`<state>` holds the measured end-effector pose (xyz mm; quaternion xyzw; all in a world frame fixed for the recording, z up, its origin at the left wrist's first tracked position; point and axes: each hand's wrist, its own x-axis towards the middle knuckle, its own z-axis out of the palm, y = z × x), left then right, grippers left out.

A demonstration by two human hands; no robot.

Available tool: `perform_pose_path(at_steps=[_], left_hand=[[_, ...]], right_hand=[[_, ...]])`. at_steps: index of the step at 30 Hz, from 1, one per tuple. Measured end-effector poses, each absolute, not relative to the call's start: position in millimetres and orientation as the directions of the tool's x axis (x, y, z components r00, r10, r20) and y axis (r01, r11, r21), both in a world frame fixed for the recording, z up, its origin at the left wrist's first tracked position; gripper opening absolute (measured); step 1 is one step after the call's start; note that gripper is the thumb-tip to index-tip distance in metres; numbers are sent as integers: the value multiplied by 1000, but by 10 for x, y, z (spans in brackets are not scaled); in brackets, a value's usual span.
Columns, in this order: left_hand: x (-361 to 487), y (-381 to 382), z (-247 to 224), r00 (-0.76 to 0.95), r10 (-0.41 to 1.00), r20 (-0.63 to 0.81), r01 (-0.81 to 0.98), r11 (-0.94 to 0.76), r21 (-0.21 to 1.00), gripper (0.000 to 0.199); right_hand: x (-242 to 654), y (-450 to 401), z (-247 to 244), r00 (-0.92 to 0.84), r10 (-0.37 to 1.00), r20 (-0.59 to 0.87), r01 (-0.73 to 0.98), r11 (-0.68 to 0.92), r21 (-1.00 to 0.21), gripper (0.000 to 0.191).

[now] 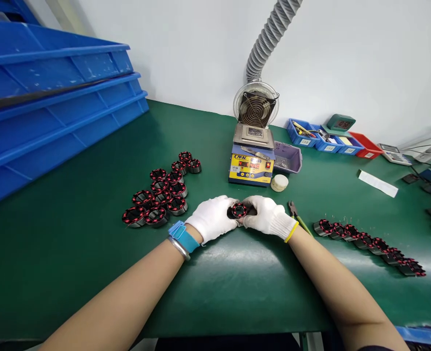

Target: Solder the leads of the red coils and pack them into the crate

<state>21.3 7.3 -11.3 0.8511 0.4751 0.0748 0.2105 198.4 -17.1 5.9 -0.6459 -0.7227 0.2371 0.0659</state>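
Status, judged from layout: batch appears part-way through. One wound core, red and black, is in hand at the centre of the frame, whether lifted or resting on the counter cannot be told. A cluster of like cores stands left of centre; a row of cores runs toward the lower right, with fine wire ends standing up from several. The cluster shows few such ends, so it may be the finished lot and the row the remainder; unconfirmed. Hands: left hand and right hand, both gloved, are curled narrow around opposite sides of the core, fingertips partly hidden; cutters lie untouched just beside the right hand
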Motion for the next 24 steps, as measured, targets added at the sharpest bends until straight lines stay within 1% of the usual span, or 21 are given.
perform_pose_path(at_steps=[1,3,5,7,9,10,12,13,14,15,16,18,20,22,24], left_hand=[[216,78,-107,522,849,-79,789,-445,424,32],[221,86,-107,479,874,-85,821,-411,396,36],[222,87,-121,433,898,-72,848,-379,370,45],[217,85,-141,426,904,-37,843,-382,379,51],[206,86,-158,456,890,-7,815,-415,404,50],[200,88,-165,474,880,0,802,-432,412,48],[190,92,-177,493,870,-4,793,-447,413,46],[189,92,-181,491,871,-5,795,-446,412,45],[192,89,-186,483,875,-3,798,-439,413,45],[199,82,-192,469,883,5,802,-428,418,44],[212,72,-199,450,893,20,803,-414,428,43],[248,49,-216,419,905,73,781,-400,479,40],[287,29,-240,402,904,144,722,-410,557,39],[304,15,-264,399,897,189,664,-425,616,42],[279,3,-274,401,898,183,658,-421,625,46]], right_hand=[[1982,-177,67,-140,964,-226,914,39,-404,37],[1987,-185,74,-116,958,-264,925,7,-379,32],[2001,-191,67,-123,951,-282,918,1,-398,26],[2029,-185,44,-151,949,-276,896,14,-443,20],[2081,-158,3,-191,942,-275,845,15,-535,18],[2116,-136,-23,-205,938,-279,792,-9,-610,18],[2198,-84,-78,-190,939,-286,618,-112,-778,17],[2238,-60,-102,-161,942,-293,518,-172,-838,17],[2270,-40,-120,-131,944,-303,436,-220,-873,17],[2292,-29,-133,-112,944,-311,392,-246,-887,18],[2298,-26,-138,-114,942,-315,387,-250,-887,19],[2263,-46,-134,-159,940,-300,444,-203,-872,24],[2174,-91,-125,-190,947,-260,503,-133,-854,32],[2063,-143,-130,-160,961,-224,537,-106,-837,36],[1957,-188,-155,-92,980,-179,550,-100,-829,39]])
